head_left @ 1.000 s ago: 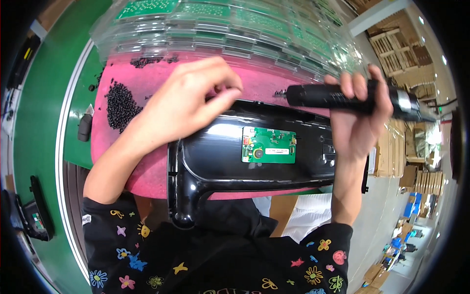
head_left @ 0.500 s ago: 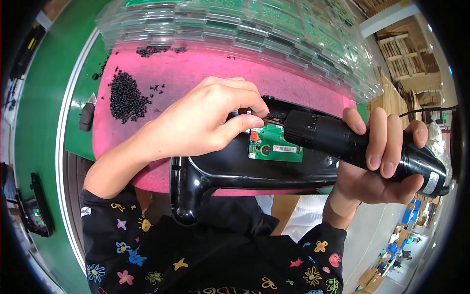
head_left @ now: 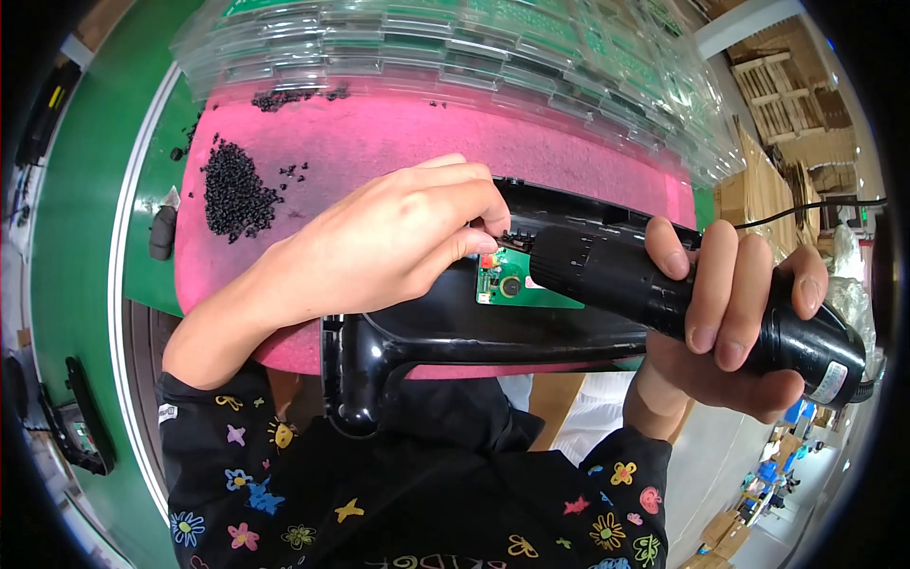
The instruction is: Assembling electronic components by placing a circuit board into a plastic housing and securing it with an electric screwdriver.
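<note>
My right hand [head_left: 735,308] is wrapped round a black electric screwdriver [head_left: 616,283], which lies tilted with its ribbed nose toward the left. At the bit end, my left hand [head_left: 403,237] pinches with thumb and forefinger; the fingertips hide what they hold, perhaps the bit or a small screw. Beneath is a green circuit board [head_left: 495,289] with a red connector and a round part, partly covered by the screwdriver. It sits inside a glossy black plastic housing [head_left: 531,339] with a stubby arm at its left end.
The housing rests on a pink mat [head_left: 379,128]. A pile of small black screws [head_left: 232,194] lies at its left. Stacked clear plastic trays [head_left: 445,62] stand at the back. A dark-handled tool [head_left: 163,232] lies on the green surface at left. A black cable [head_left: 810,207] runs at right.
The screwdriver has shifted left and slightly down with my right hand, covering the board's white label. My left hand stays pinched at the bit end.
</note>
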Motion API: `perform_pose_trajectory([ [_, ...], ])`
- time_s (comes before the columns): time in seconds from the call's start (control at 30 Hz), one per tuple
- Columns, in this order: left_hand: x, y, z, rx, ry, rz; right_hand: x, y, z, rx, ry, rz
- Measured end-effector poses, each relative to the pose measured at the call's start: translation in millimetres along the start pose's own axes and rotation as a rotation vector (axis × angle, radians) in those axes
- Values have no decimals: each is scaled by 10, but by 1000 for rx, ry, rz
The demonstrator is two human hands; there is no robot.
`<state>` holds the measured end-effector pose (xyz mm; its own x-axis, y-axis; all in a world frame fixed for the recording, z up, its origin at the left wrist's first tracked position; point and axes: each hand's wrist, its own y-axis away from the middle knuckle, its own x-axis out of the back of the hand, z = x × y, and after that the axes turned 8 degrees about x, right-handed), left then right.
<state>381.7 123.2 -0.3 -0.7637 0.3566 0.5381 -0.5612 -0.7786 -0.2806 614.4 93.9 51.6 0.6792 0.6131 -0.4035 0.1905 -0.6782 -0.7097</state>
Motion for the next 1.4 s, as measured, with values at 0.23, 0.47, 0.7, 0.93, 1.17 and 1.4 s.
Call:
perform_pose_trajectory([
  [0.23, -11, -22, 5, -84, -1, -31, 65, -6, 8, -56, -16, -77],
  [0.47, 14, -45, 87, -195, -244, 172, 104, 55, -168, -13, 94, -44],
  [0.7, -52, -35, 49, -181, -194, -24, 283, 87, -400, -84, 453, 143],
  [0.93, -98, -25, 14, -144, -169, -193, 367, 78, -291, -90, 444, 154],
  [1.17, -130, 4, 24, -125, -303, -229, 432, 77, -241, -154, 439, 154],
  [1.4, -136, 24, 20, -44, -263, -251, 443, -3, -181, -291, 430, 79],
])
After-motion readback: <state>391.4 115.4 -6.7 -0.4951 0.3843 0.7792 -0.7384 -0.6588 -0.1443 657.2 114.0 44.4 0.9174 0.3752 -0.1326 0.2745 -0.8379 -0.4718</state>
